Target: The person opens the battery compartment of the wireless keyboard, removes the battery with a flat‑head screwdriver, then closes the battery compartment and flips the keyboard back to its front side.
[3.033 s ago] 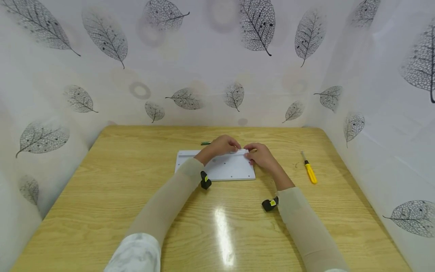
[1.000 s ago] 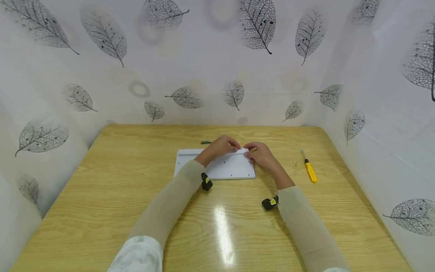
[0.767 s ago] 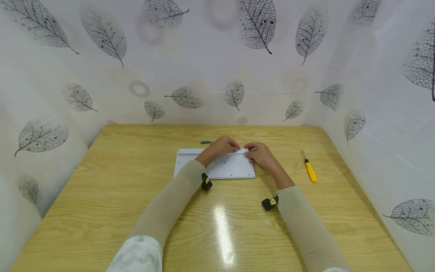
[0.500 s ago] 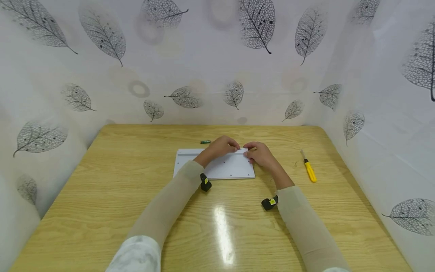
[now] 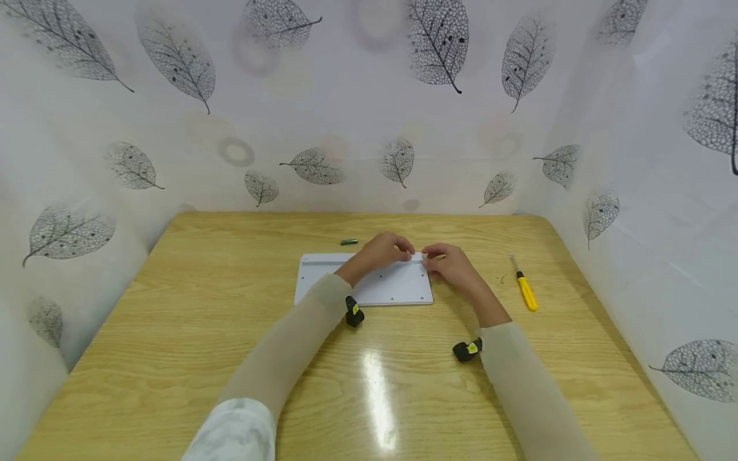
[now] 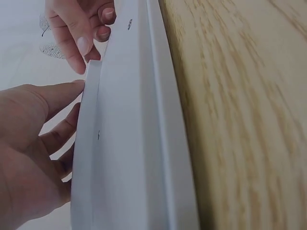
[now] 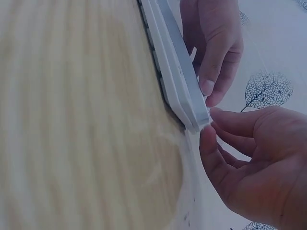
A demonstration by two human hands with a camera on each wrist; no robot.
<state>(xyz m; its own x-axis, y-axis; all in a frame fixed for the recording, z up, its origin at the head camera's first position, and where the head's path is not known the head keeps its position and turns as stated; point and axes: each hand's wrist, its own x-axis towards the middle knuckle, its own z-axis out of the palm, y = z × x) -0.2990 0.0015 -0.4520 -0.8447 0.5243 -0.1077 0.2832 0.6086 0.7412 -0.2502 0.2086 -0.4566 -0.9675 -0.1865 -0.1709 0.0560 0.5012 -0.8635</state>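
Note:
A white keyboard (image 5: 369,288) lies face down on the table, screws dotting its underside and a raised ridge along its far edge. My left hand (image 5: 387,251) reaches over it, thumb and fingertips gripping the ridge close to its right end. In the left wrist view, the left fingers (image 6: 60,136) bend against the ridge's outer side. My right hand (image 5: 455,266) pinches the far right corner between thumb and forefinger, as the right wrist view shows with the right hand (image 7: 264,153) at the ridge's tip. Keys (image 7: 160,79) peep from underneath there.
Behind the keyboard lies a green battery (image 5: 349,242). A screwdriver (image 5: 526,291) with a yellow handle lies to the right, its tip pointing away. The wooden table (image 5: 202,320) is enclosed by a leaf-printed white curtain (image 5: 346,109) at the back and sides.
Both hands have shifted slightly right, the right one now out at the keyboard's corner. A small pale strip seen under the fingertips at first no longer shows. Keyboard, battery and screwdriver stay put.

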